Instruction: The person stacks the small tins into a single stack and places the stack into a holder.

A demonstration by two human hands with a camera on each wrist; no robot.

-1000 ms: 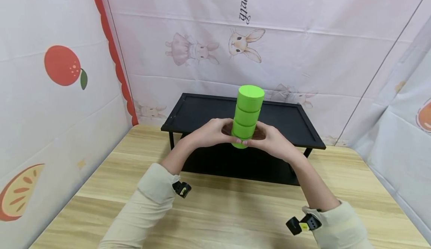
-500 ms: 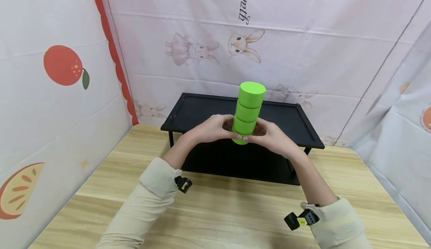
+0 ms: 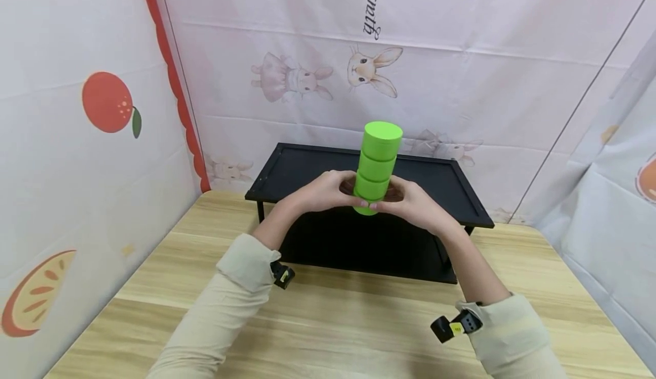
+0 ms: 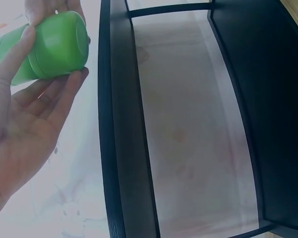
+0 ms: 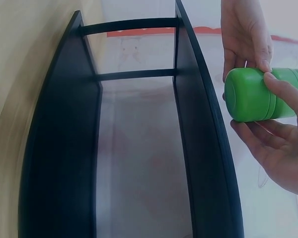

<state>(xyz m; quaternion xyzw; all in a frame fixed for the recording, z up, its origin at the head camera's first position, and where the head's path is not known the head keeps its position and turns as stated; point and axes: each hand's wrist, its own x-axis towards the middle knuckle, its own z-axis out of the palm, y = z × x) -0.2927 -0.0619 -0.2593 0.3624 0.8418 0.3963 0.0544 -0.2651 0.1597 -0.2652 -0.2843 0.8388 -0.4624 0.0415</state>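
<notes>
A stack of three bright green round containers [image 3: 378, 163] is held upright in the air over the front edge of the black shelf [image 3: 312, 168]. My left hand [image 3: 328, 192] grips its lowest section from the left, and my right hand [image 3: 410, 201] grips it from the right. In the left wrist view the fingers of the left hand [image 4: 37, 99] curl round the bottom end of the green stack [image 4: 52, 47]. The right wrist view has the right hand [image 5: 278, 124] curled round the same end of the stack [image 5: 258, 94], with the other hand's fingers above it.
The black shelf stands on legs on a light wooden table [image 3: 333, 322]. Its top has a raised rim [image 3: 359, 150]. Printed fabric walls [image 3: 77, 111] close in the left, back and right sides. Black wrist devices [image 3: 456, 326] sit at both cuffs.
Both hands have lifted the green stack a little and carried it slightly farther toward the shelf. The grip is unchanged.
</notes>
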